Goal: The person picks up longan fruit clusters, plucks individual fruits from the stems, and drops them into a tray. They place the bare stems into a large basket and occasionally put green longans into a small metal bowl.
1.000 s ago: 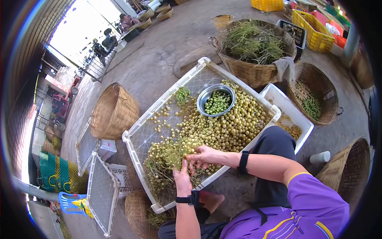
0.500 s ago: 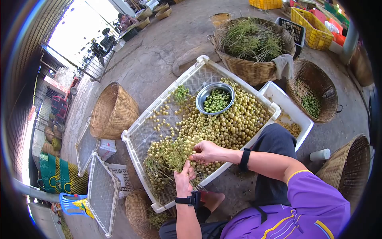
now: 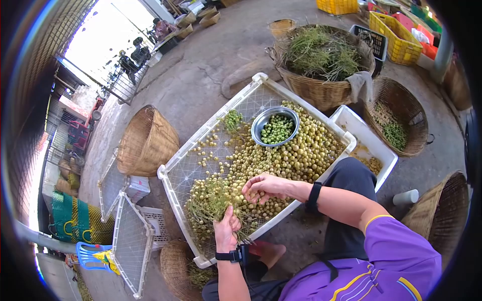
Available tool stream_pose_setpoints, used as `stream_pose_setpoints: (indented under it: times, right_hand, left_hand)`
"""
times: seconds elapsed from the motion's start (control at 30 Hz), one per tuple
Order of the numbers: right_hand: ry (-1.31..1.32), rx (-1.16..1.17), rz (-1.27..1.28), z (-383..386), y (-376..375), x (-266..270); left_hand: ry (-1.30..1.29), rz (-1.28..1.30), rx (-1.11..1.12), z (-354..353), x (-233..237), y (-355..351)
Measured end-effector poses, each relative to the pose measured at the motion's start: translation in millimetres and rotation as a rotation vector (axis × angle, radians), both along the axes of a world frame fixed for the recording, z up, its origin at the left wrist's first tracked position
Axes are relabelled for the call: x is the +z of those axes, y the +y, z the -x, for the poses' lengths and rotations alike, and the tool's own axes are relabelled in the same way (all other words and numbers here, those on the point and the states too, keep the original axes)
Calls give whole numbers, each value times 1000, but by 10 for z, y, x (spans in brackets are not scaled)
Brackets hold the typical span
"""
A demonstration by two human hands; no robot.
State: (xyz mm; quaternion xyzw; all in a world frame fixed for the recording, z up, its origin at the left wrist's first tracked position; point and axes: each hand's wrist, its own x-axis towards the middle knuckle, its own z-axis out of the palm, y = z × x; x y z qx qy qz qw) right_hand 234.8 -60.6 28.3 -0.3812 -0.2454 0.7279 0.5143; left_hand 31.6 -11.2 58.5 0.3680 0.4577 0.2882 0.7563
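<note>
My left hand (image 3: 228, 230) is closed round a bunch of thin green stems (image 3: 213, 198) bearing small fruits, at the near left of a white mesh tray (image 3: 187, 168). To its upper right, my right hand (image 3: 267, 187) hovers over loose yellowish-brown round fruits (image 3: 301, 150), its fingers curled. Whatever those fingers hold, if anything, is hidden. Farther back on the tray, a metal bowl (image 3: 257, 124) holds small green fruits (image 3: 277, 129). A small green sprig (image 3: 232, 121) lies left of the bowl.
A wicker basket full of stems (image 3: 324, 93) stands behind the tray. A white box (image 3: 385, 153) and another basket (image 3: 419, 118) with green fruits are to the right. One tipped basket (image 3: 145, 143) and leaning mesh trays (image 3: 131, 251) stand left. A white cup (image 3: 405, 197) lies at right.
My right hand has moved away from my left hand, rightward and slightly up, and its fingers have left the stems. My left hand has shifted slightly left and down, still gripping the bunch.
</note>
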Motion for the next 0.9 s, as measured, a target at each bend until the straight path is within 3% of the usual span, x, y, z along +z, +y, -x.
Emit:
stream_pose_setpoints:
  times: [0.2,0.37,0.53,0.77,0.83,0.9]
  right_hand:
    - [-242,17,-27,238,-34,-9]
    - [-89,13,55,238,-15,-114]
    - [27,5,119,222,-31,-74]
    - [144,-107,178,188,-31,14]
    - [326,-221,198,115,-31,31]
    - [348,-270,144,24,-41,125]
  left_hand:
    - [123,-138,-36,-113,-57,-117]
    - [129,-144,-37,-179,-49,-142]
    - [-8,11,-33,-146,-64,-125]
    - [-174,186,12,-141,-113,-115]
    - [-286,276,24,-97,-194,-78]
    - [-283,223,25,-104,-78,-88]
